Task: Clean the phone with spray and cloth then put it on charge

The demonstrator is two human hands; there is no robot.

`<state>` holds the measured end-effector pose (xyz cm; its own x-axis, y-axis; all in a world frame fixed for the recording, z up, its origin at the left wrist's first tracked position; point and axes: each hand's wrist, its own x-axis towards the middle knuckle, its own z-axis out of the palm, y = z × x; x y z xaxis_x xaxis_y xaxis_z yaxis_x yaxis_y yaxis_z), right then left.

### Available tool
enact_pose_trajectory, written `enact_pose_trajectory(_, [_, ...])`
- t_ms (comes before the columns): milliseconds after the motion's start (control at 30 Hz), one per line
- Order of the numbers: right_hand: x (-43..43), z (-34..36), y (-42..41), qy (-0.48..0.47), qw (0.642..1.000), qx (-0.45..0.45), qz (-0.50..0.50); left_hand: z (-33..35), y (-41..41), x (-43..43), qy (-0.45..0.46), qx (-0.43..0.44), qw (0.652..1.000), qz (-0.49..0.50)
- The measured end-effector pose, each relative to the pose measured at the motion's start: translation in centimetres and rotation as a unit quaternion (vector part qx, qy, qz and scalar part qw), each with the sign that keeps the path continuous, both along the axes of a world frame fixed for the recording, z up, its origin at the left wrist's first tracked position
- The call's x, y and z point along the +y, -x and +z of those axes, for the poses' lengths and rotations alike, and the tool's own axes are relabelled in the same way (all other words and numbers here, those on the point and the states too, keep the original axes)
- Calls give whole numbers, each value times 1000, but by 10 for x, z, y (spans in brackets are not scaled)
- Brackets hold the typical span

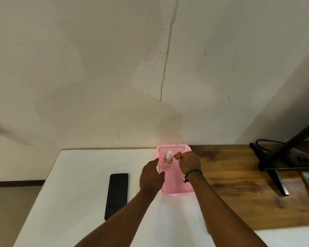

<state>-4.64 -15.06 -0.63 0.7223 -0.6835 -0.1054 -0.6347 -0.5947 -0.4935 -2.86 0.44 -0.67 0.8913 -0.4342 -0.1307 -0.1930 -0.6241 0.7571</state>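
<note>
Fingers of the right hand were curled, pinching a small crumpled orange-brown cloth over the far end of the basket. The left hand lay loose and spread with its thumb splayed out, holding nothing. Its fingertips were at the basket's left wall, just beside the spray bottle; could not tell if they touched the bottle.

The spray bottle stood upright inside the basket, far-left part. It was clear plastic and rounded, with pale liquid and a whitish nozzle cap on top. The basket was pink plastic and rectangular, with perforated mesh walls and its long axis running away from the person. It sat where the white surface met the wood.

A green band with a knot tail sat on the right wrist.

The phone lay flat on the counter, left of the basket and apart from both hands. It was a glossy black slab with rounded corners and a dark face. Its long axis ran near-to-far, roughly parallel to the basket, with the far end tipped slightly right. Which end was the top I could not tell.

The counter was smooth matte white on the left, and a brown wood-grain top adjoined it on the right. A black angled monitor stand with a black cable stood on the wood, well right. The wall behind was off-white and stained, with a green drip streak.
</note>
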Motion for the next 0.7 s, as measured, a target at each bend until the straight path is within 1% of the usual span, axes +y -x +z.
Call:
enact_pose_trajectory(67, [2, -10, -7, -8, 1000, 22, 0, 0, 2, 1, 4, 9, 1000, 2])
enact_pose_trajectory(167, [3, -28, -12, 15, 999, 39, 13, -1, 2, 4, 6, 14, 1000, -1])
enact_pose_trajectory(267, [-3, -51, -17, 11, 1000, 26, -6, -4, 0, 7, -4, 25, 1000, -1])
enact_pose_trajectory(333, [-5, -58, -20, -11, 999, 22, -24, -7, -1, 9, -8, 24, 1000, -1])
enact_pose_trajectory(433, [-1, -56, -21, -38, 998, 9, -43, -8, -1, 11, -4, 33, 999, -5])
enact_pose_trajectory(633, [-2, -58, -15, 2, 999, 54, 2, -15, 2, 17, -27, 18, 999, -25])
enact_pose_trajectory(700, [1, -48, -7, -3, 999, 41, 6, -22, 4, 22, -36, 22, 999, -26])
